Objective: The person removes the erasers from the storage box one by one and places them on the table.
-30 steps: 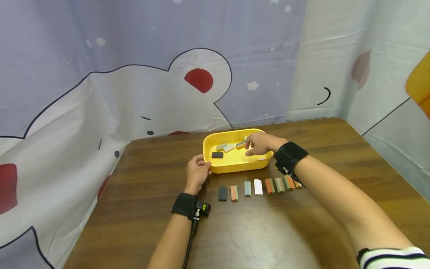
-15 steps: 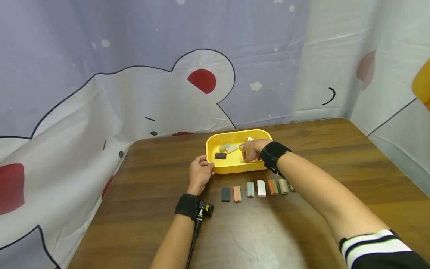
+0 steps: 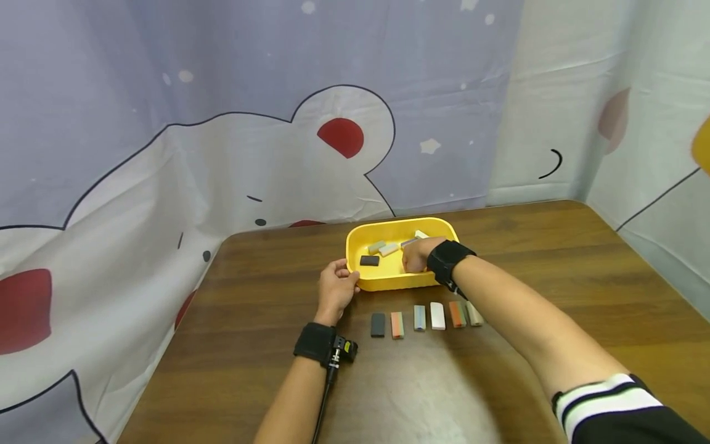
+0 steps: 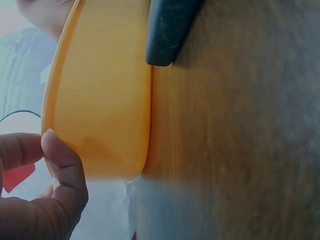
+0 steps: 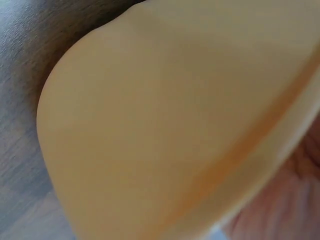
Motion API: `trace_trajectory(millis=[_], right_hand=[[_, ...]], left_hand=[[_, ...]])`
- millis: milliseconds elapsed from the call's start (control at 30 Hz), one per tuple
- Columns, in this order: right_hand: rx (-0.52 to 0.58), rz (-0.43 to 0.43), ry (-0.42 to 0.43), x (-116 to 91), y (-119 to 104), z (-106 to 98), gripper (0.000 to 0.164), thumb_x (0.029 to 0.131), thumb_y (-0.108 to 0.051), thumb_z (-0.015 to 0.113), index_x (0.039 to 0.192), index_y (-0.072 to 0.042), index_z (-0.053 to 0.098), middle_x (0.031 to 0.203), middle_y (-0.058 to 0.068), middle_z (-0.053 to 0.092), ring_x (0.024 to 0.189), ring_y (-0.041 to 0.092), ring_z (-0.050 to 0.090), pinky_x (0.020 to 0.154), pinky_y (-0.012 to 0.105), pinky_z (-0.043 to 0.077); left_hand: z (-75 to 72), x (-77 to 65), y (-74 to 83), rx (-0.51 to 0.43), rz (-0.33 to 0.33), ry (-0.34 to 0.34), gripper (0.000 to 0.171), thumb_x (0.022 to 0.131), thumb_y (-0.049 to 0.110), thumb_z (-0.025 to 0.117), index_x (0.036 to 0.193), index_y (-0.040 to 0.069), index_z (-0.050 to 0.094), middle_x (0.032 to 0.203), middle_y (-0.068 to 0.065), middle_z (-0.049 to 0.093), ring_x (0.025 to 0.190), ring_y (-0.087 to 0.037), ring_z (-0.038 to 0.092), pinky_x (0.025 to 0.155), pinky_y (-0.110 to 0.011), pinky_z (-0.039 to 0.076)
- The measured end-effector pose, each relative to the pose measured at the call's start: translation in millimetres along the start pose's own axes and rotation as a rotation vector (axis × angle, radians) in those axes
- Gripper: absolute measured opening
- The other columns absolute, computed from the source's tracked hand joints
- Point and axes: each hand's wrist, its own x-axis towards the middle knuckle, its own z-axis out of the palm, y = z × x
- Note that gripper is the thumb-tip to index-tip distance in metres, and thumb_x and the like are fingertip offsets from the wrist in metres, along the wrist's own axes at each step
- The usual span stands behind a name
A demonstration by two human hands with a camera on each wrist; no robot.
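My left hand (image 3: 336, 291) pinches the rim of a yellow plastic basket (image 3: 395, 282) at its near left corner; the left wrist view shows thumb and finger on either side of that rim. Over the near wall reaches my right hand (image 3: 420, 253), its fingers pointing down inside the basket. Those fingertips are hidden, so what they touch cannot be seen. Inside lie small rectangular blocks: a black block (image 3: 369, 261), a cream block (image 3: 389, 250), an olive block (image 3: 376, 246) and a white block (image 3: 421, 234). A greyish block (image 3: 408, 243) is partly covered by the right hand.
In front of the basket, a row of blocks lies on the wooden table (image 3: 266, 296): black (image 3: 378, 325), orange-green (image 3: 397, 325), blue-grey (image 3: 420, 317), white (image 3: 437, 316), orange-green (image 3: 457, 314) and beige (image 3: 474, 313). My right forearm covers the row's right end. A printed curtain (image 3: 249, 166) hangs behind.
My right hand has lowered deeper into the basket and moved toward its near side, its forearm now covering more of the row. The left hand stays on the rim. The view has shifted slightly.
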Motion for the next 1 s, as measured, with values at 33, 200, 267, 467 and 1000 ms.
trace_trajectory(millis=[33, 200, 267, 467, 1000], right_hand=[[-0.007, 0.002, 0.006, 0, 0, 0, 0.040, 0.087, -0.001, 0.040, 0.051, -0.019, 0.036, 0.052, -0.005, 0.028, 0.047, 0.009, 0.019, 0.048, 0.020, 0.019], [-0.091, 0.012, 0.028, 5, -1, 1, 0.045, 0.095, -0.011, 0.044, 0.051, -0.019, 0.036, 0.051, -0.005, 0.029, 0.046, 0.008, 0.021, 0.047, 0.020, 0.021], [-0.123, 0.020, 0.033, 8, 0, 3, 0.046, 0.094, -0.013, 0.046, 0.050, -0.019, 0.035, 0.052, -0.005, 0.027, 0.047, 0.008, 0.019, 0.046, 0.020, 0.020], [-0.159, -0.011, 0.045, 16, 3, 7, 0.044, 0.085, -0.003, 0.043, 0.048, -0.019, 0.027, 0.053, -0.006, 0.019, 0.050, 0.008, 0.012, 0.049, 0.019, 0.013], [-0.029, 0.029, 0.194, -4, 7, 6, 0.043, 0.089, -0.015, 0.055, 0.051, -0.018, 0.035, 0.050, -0.006, 0.028, 0.045, 0.008, 0.023, 0.046, 0.019, 0.021]], left_hand=[[-0.1, 0.1, -0.1, 0.001, -0.001, -0.001, 0.045, 0.090, 0.002, 0.066, 0.133, -0.004, 0.052, 0.096, -0.015, 0.059, 0.068, -0.019, 0.060, 0.065, -0.036, 0.059], [-0.5, -0.5, 0.7, 0.004, 0.000, 0.001, 0.045, 0.090, 0.002, 0.066, 0.133, -0.004, 0.052, 0.096, -0.015, 0.059, 0.068, -0.019, 0.060, 0.064, -0.035, 0.059], [-0.5, -0.9, 1.3, -0.001, 0.001, 0.000, 0.045, 0.090, 0.002, 0.066, 0.132, -0.004, 0.052, 0.096, -0.015, 0.059, 0.068, -0.019, 0.060, 0.062, -0.032, 0.059], [-0.4, -1.7, 2.7, -0.009, -0.003, 0.000, 0.045, 0.089, 0.001, 0.066, 0.132, -0.003, 0.053, 0.095, -0.015, 0.058, 0.067, -0.019, 0.059, 0.062, -0.033, 0.059], [3.4, 3.7, 0.9, 0.014, 0.013, -0.013, 0.045, 0.090, 0.002, 0.067, 0.132, -0.004, 0.053, 0.096, -0.015, 0.059, 0.068, -0.019, 0.059, 0.063, -0.034, 0.059]])
